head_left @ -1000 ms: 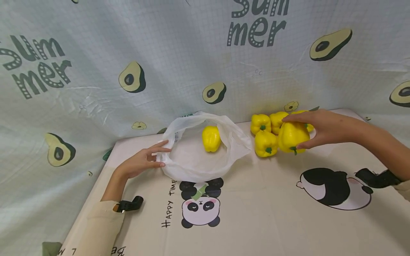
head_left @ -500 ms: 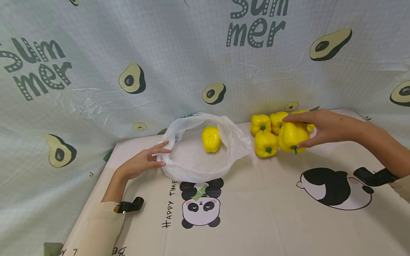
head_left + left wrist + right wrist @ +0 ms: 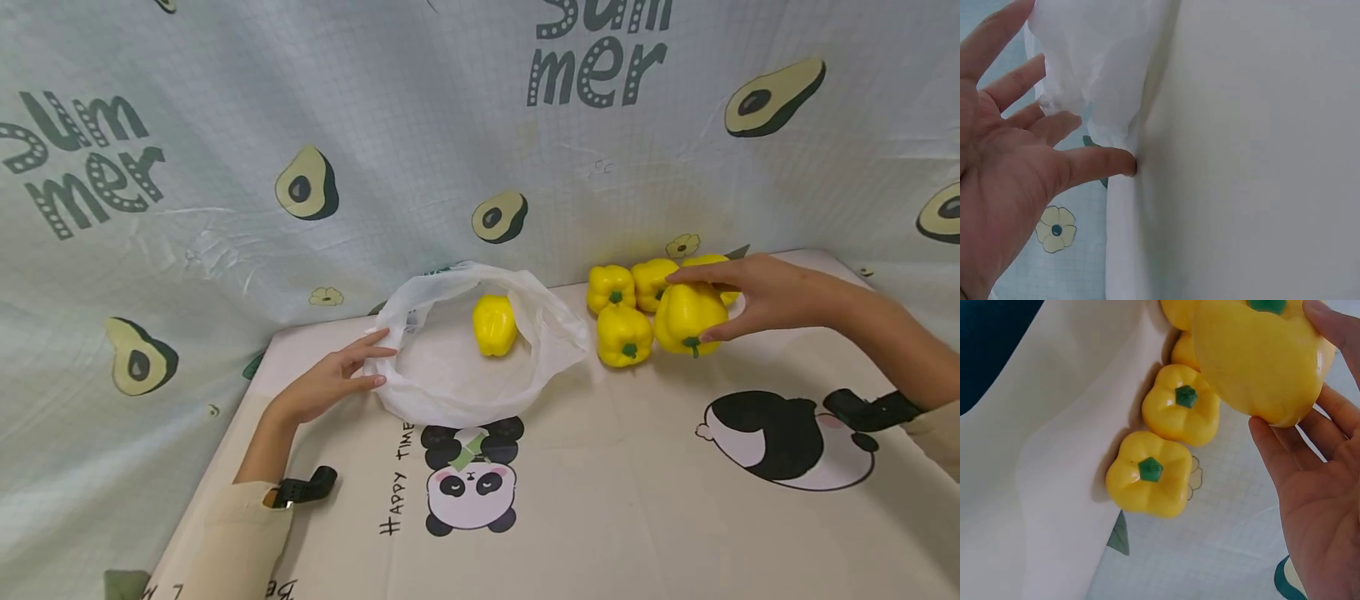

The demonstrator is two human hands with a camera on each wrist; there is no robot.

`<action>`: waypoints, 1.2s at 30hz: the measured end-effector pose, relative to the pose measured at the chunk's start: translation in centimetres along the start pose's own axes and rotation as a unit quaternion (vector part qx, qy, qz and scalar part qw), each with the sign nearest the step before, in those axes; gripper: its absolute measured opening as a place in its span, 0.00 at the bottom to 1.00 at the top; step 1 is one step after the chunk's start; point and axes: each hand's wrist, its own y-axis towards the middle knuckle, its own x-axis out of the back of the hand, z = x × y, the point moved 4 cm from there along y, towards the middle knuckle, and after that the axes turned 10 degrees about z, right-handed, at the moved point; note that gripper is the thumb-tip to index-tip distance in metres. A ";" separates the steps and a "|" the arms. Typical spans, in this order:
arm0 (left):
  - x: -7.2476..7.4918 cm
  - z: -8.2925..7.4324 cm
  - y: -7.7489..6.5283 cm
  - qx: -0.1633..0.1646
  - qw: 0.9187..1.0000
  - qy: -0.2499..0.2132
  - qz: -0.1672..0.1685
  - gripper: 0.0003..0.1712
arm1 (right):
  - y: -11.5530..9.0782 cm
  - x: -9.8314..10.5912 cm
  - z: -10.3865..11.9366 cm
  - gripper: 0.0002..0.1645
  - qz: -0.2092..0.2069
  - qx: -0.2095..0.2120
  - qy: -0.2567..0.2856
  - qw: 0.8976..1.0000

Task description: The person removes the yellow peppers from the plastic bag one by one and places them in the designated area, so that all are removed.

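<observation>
My right hand (image 3: 757,292) holds a yellow bell pepper (image 3: 691,317) between thumb and fingers, in front of the other peppers at the back right. The right wrist view shows the held pepper (image 3: 1260,356) close up, fingertips on its side and thumb near the green stem. A white plastic bag (image 3: 450,408) lies with its mouth spread wide, and one yellow bell pepper (image 3: 495,326) is inside it. At the bag's left rim is my left hand (image 3: 330,383), its fingers spread and loosely extended. In the left wrist view its fingertips meet the thin plastic (image 3: 1104,62).
Several more yellow bell peppers (image 3: 624,336) stand grouped on the table right of the bag. The table has a pale panda-print cover (image 3: 600,517). Behind it hangs a curtain (image 3: 405,167) printed with avocados.
The left fingertips have drawn back slightly to the left at the bag's rim. The right hand, still holding its pepper, has shifted a little to the right.
</observation>
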 end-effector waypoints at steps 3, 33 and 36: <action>0.1 -0.4 -0.2 0.001 1.000 0.012 -0.006 0.30 | 0.0 -0.1 -0.1 0.47 0.000 -0.002 0.004 1.000; 0.3 -1.3 -0.5 0.003 0.998 0.049 -0.050 0.27 | 0.2 -1.1 -1.9 0.49 0.037 -0.045 0.045 0.997; 0.3 -1.3 -0.5 0.001 0.998 0.046 -0.048 0.28 | 0.2 -1.2 -2.1 0.49 0.042 -0.051 0.050 0.997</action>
